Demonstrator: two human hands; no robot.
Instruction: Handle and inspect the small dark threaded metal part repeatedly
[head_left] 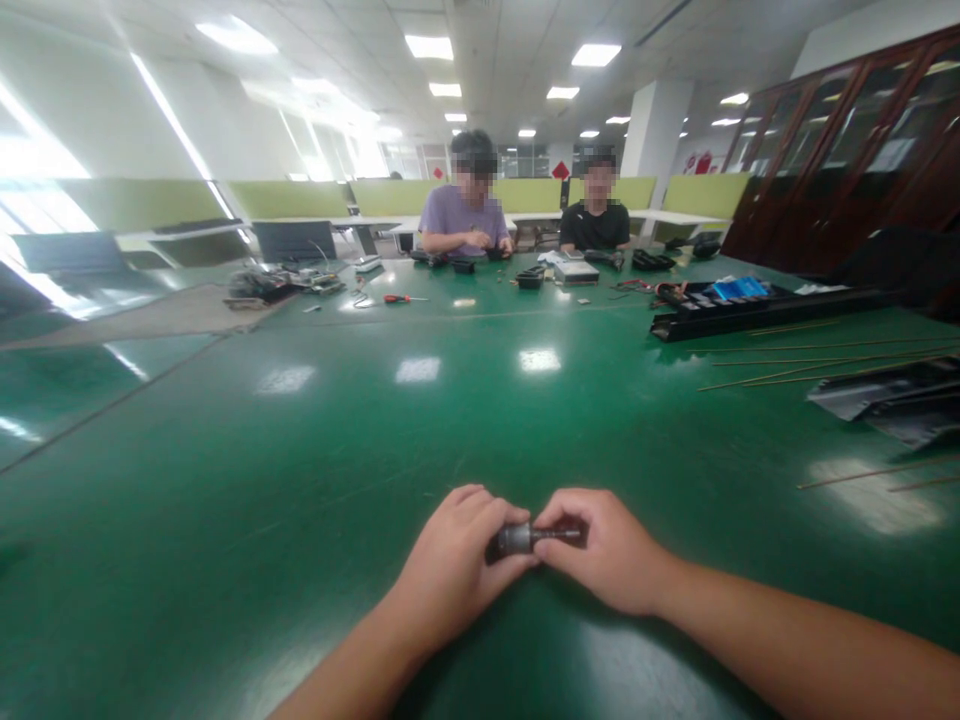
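A small dark metal part (516,540) with a grey cylindrical body and a thin shaft lies between my two hands, low over the green table (360,440). My left hand (469,545) is wrapped round the thick body, thumb and fingers on either side. From the right, my right hand (604,545) pinches the thin shaft between thumb and forefinger. The fingertips of both hands nearly meet at the middle of the part. Its two ends are partly covered by my fingers.
Long black channels (750,312), thin rods (795,362) and black trays (900,400) lie at the right. A red screwdriver (397,298) and cluttered parts (270,283) are farther back. Two people (465,215) sit across the table.
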